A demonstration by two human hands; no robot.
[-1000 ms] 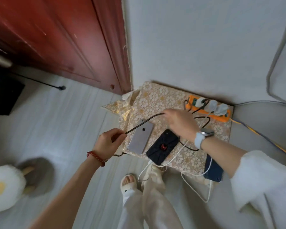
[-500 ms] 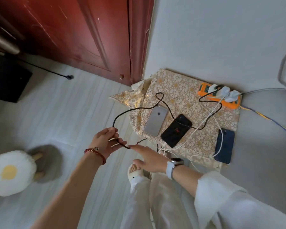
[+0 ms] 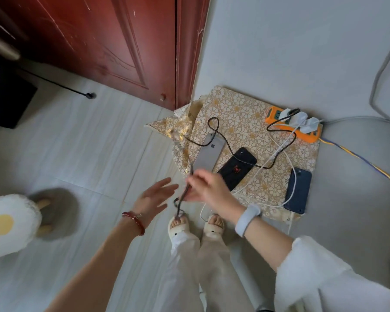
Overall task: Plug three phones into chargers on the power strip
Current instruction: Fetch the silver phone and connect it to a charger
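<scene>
Three phones lie face down on a gold-patterned cloth (image 3: 239, 113) on the floor: a silver phone (image 3: 208, 155), a black phone (image 3: 238, 167) and a dark blue phone (image 3: 298, 191). An orange power strip (image 3: 291, 124) at the cloth's far right corner carries three white chargers (image 3: 302, 119). A black cable (image 3: 221, 140) runs from the strip over the phones to my right hand (image 3: 208, 189), which pinches its free end just in front of the silver phone. White cables (image 3: 279, 158) cross the cloth, one reaching the blue phone. My left hand (image 3: 154, 198) hovers open beside the black cable.
A red-brown door (image 3: 95, 41) stands at the back left, a grey wall behind the cloth. A fried-egg cushion stool (image 3: 7, 224) sits at the left. My sandalled feet (image 3: 196, 226) are just before the cloth. A striped cord (image 3: 365, 163) trails right from the strip.
My right hand came across from the strip and took the black cable's end. My left hand let go of it and opened. The view shifted, so the cloth sits further right.
</scene>
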